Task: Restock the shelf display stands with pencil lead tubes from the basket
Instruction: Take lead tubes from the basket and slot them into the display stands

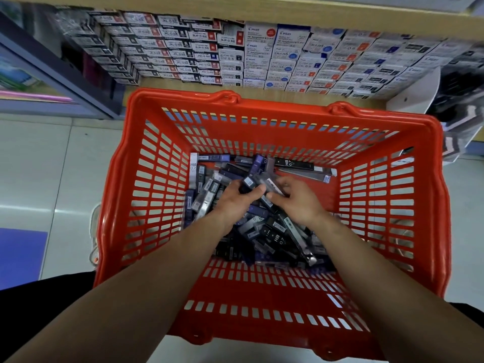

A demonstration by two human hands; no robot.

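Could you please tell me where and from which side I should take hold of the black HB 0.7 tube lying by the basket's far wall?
Pinch the black HB 0.7 tube across its narrow width near the middle, coming down from above. It lies flat, label up, along the basket's far wall, so its top is exposed and the wall blocks a far-side approach.

Floor (47,163): pale glossy tiles with thin grout lines; soft streak of reflected light (26,206) at 9 o'clock. Blue mat (18,258) lies flat on the tiles at 8 o'clock. Shelf unit at 12 o'clock: light wooden boards, upper board (262,11) above, lower board (183,86) below. Small printed boxes (183,48) fill the bay between them in tight stacks, darker at 11 o'clock, whiter toward 1 o'clock. Dark-framed cabinet (52,74) at 10 o'clock. White side panel (419,93) at 2 o'clock.
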